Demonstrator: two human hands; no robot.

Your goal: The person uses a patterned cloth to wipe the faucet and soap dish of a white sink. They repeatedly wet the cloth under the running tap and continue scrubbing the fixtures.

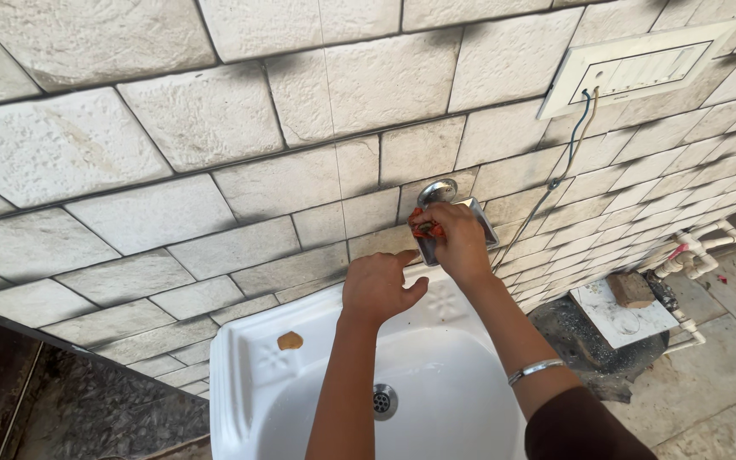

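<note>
Fingers of the right hand are wrapping around a red-handled tool, pressing it against the chrome tap that is sticking out of the tiled wall. The tap is sitting at about twelve o'clock from the white washbasin, just above its back rim. The left hand is hovering loosely curled at roughly seven o'clock from the tap, its index finger stretching up toward the tap's underside; whether it is actually touching the metal cannot be told, and it is gripping nothing. A silver bangle is circling the right forearm. In the basin, the drain is showing at six o'clock from the left hand, and a small brown scrap is lying on the rim at about eight o'clock. At one o'clock from the tap, a white switch plate is hanging on the wall with thin wires dangling down from it. White pipes are running along the wall at three o'clock.
</note>
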